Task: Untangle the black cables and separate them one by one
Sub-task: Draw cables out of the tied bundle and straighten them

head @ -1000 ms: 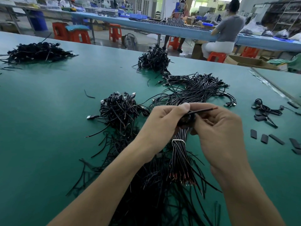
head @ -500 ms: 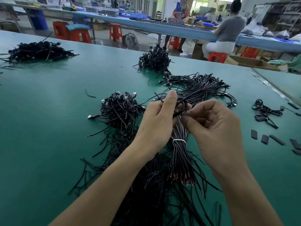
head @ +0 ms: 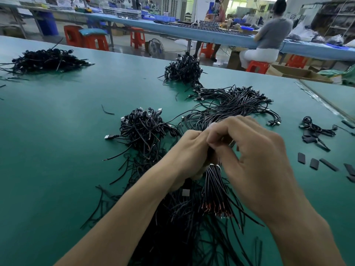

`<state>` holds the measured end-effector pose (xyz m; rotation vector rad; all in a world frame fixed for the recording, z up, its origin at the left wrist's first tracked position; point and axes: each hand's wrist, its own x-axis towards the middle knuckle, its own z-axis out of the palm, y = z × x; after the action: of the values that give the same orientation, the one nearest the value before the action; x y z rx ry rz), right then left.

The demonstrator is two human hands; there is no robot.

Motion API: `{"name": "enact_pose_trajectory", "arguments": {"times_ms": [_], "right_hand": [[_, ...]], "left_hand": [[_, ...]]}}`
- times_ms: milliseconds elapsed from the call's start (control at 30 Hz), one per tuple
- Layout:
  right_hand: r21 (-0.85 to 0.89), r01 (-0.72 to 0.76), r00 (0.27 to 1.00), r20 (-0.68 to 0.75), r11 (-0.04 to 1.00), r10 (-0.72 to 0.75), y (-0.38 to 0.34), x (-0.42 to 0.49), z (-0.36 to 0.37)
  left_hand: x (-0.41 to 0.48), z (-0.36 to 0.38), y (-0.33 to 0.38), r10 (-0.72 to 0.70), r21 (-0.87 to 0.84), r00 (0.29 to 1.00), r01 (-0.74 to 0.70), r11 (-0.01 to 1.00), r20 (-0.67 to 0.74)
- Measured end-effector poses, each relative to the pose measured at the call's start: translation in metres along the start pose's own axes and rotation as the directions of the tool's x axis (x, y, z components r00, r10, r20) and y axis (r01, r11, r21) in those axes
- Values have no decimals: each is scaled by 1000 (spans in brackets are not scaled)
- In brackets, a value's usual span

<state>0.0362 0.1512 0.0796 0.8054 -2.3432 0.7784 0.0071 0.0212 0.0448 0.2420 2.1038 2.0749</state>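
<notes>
Hands drawn together | left hand (head: 189,150) grips bundle (head: 214,191), right hand (head: 251,156) pinches cables (head: 207,118) at 12 o'clock (tie (head: 215,166) on) | ease one out slowly.

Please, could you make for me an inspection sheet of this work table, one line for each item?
Surface: green table, one wide flat top.
Job's things: tied bundle of black cables, with a white tie round it and bare ends towards the person.
Clutter: black sleeve pieces and small tangle at the right; cable scrap.
Grips: left grip, a bare hand, holds the bundle near its tie; right grip pinches at its top.
Cables: loose heap under the forearms; centre pile; far pile; left pile; spread cables with USB plugs.
Surroundings: seated person, orange stools, fan, cardboard box.
</notes>
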Motion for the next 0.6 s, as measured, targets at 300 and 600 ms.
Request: {"name": "enact_pose_trajectory", "arguments": {"times_ms": [300, 600], "right_hand": [[183, -238, 963, 175, 954, 206, 17, -1, -16], [39, -289, 929, 251, 957, 271, 21, -4, -17]], "left_hand": [[-3, 4, -1, -81, 81, 949, 59, 995, 305], [-8, 2, 2, -61, 429, 940, -95, 898, 335]]}}
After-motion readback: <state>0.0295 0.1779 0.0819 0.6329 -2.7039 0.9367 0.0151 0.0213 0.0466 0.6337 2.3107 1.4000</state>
